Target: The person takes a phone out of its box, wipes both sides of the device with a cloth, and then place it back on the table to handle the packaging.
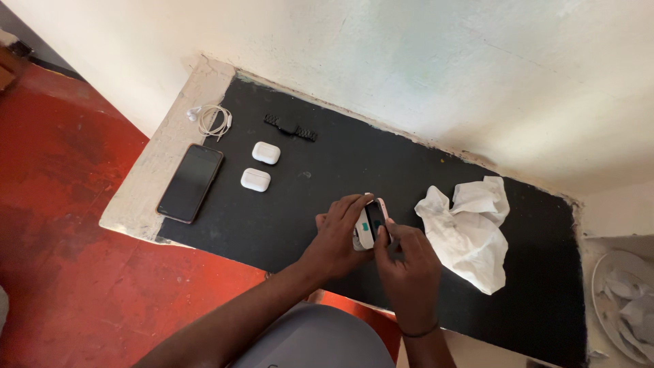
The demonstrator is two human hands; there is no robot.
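Note:
Both of my hands meet over the middle of a black slab counter point(306, 197). My left hand point(338, 235) grips a small smartwatch point(374, 219) with a dark screen, pinkish case and white strap. My right hand point(409, 262) touches the watch from the right, its thumb pressed near the screen's lower edge. A crumpled white cloth point(470, 232) lies just right of my hands.
Two white earbud cases point(266, 152) point(255, 180) lie at the left, a black watch point(291, 128) behind them near the wall. A dark phone point(191, 182) and coiled white wired earphones point(213, 120) rest on the pale left edge. A bin of white paper point(623, 307) stands at the right.

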